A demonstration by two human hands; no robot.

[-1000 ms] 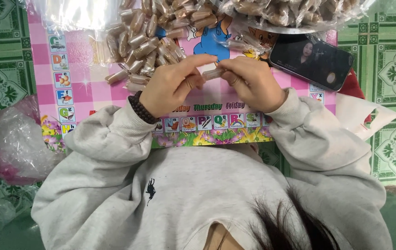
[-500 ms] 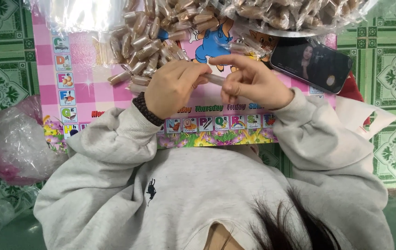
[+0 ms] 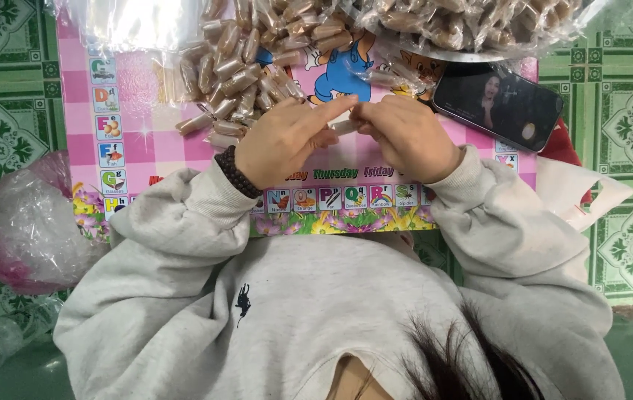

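My left hand (image 3: 287, 141), with a dark bead bracelet at the wrist, and my right hand (image 3: 405, 137) meet over a pink picture board (image 3: 131, 111). Between their fingertips they pinch one small candy in clear wrap (image 3: 344, 126), each hand on one end. Just beyond my left hand a pile of wrapped brown candies (image 3: 246, 63) lies on the board. Grey sleeves cover both arms.
A clear bag of more brown candies (image 3: 472, 22) sits at the top right, with a phone (image 3: 498, 104) showing a video beside it. A sheet of clear plastic (image 3: 131, 22) lies at the top left. A crumpled plastic bag (image 3: 31, 222) rests on the green tiled floor (image 3: 5, 89).
My hands drew slightly apart with the wrapped candy held between them, then came back together. The fingertips now pinch both ends close over the board.
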